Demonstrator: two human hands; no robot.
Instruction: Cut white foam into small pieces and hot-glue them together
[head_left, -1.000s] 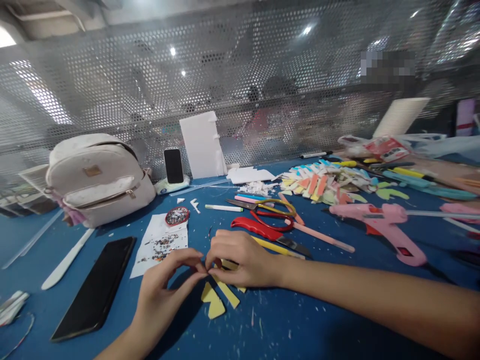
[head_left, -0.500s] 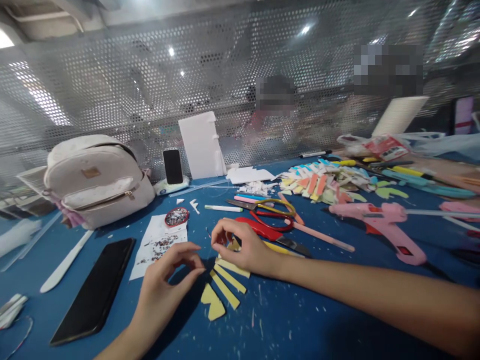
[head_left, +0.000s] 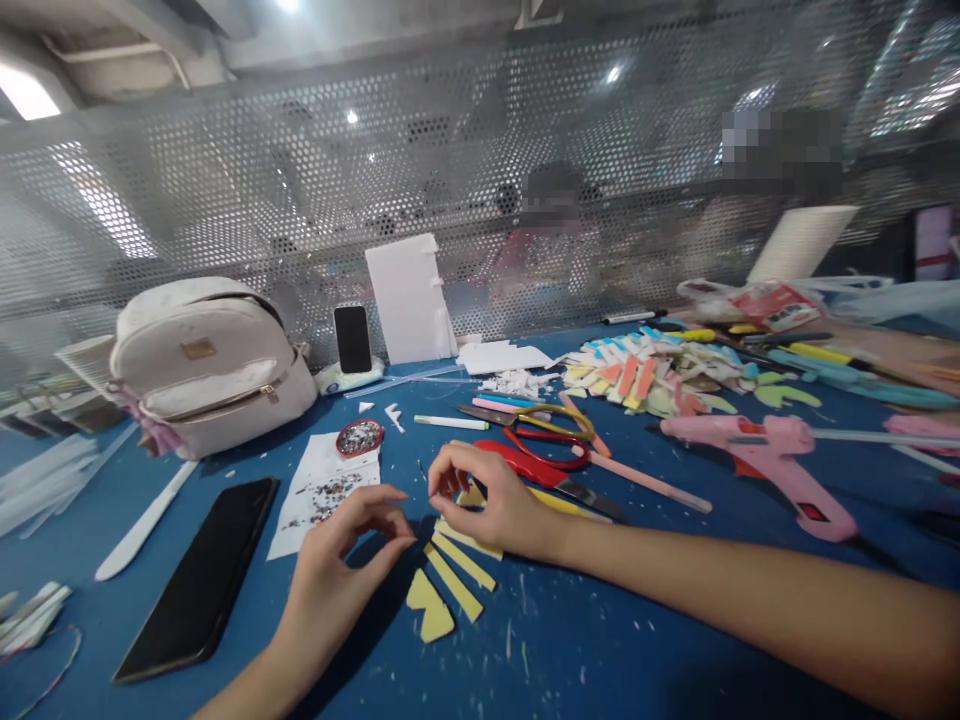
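My left hand [head_left: 341, 555] hovers over the blue table, fingers curled and a fingertip meeting the thumb. Anything in that pinch is too small to make out. Facing it, my right hand [head_left: 487, 495] is also curled into a pinch, its fingertips close to the left ones but apart. What it holds, if anything, is hidden. Below the hands lie yellow paper strips [head_left: 454, 580] and a notched yellow paper piece [head_left: 430, 605]. Partly covered by my right hand is another yellowish piece. Left of the hands is a white sheet [head_left: 289, 535] with small dark sequin-like bits.
A round red-rimmed dish [head_left: 360, 438] sits on the sheet. Scissors [head_left: 555, 420], a red-handled cutter [head_left: 517, 462] and a pink glue gun [head_left: 780, 450] lie rightward. A paper-scrap pile [head_left: 652, 370], black phone [head_left: 199, 580], white knife [head_left: 146, 525] and backpack [head_left: 217, 380] surround the area.
The view has shifted slightly, so everything sits a little lower and further right. Both hands keep nearly the same pose over the yellow strips.
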